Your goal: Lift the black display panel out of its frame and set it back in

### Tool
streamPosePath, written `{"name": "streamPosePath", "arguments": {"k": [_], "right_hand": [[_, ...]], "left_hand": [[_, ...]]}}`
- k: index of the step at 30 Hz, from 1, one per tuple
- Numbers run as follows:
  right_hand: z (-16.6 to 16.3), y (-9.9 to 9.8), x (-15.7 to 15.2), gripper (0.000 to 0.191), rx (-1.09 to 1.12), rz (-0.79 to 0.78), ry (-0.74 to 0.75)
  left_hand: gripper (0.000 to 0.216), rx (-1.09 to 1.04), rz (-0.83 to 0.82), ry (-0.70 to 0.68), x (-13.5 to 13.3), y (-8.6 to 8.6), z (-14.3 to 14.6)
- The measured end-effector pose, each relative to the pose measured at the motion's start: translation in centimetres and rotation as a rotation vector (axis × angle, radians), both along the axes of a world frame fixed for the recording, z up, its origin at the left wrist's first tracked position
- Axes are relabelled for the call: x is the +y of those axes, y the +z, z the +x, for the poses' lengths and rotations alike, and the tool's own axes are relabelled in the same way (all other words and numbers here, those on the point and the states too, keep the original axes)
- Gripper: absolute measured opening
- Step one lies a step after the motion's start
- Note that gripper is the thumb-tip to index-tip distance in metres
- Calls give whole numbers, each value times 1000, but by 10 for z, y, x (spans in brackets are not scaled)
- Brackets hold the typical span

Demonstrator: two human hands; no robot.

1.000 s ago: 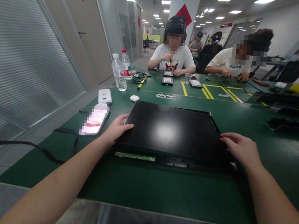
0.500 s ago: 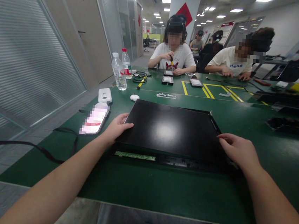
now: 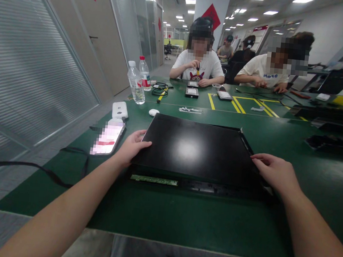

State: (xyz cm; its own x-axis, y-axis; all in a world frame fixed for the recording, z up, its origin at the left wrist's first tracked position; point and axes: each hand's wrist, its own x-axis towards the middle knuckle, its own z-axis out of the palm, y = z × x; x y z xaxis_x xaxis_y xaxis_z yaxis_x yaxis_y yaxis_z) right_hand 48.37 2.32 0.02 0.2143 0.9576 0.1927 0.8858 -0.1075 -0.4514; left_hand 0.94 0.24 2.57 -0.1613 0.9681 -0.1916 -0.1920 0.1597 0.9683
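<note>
Black panel (image 3: 194,147) | hands (image 3: 129,148) (image 3: 276,173) part-closed, gripping its sides | green table (image 3: 174,221) beneath | glass partition (image 3: 35,59) left

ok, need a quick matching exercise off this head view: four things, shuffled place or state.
1. screen
2. circuit board
3. phone
4. red-capped bottle

A. green, along the screen's near side
B. beside a white-capped bottle
C. black, between left hand and right hand
D. lit, left of the left hand

Pairs: 1-C, 2-A, 3-D, 4-B
</note>
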Motion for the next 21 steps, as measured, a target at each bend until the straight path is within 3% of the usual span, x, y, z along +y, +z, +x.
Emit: {"name": "streamPosePath", "arguments": {"k": [21], "right_hand": [[2,0,3,27,219,-42,-80]], "left_hand": [[61,42,-6,-51,1,-3,-4]]}}
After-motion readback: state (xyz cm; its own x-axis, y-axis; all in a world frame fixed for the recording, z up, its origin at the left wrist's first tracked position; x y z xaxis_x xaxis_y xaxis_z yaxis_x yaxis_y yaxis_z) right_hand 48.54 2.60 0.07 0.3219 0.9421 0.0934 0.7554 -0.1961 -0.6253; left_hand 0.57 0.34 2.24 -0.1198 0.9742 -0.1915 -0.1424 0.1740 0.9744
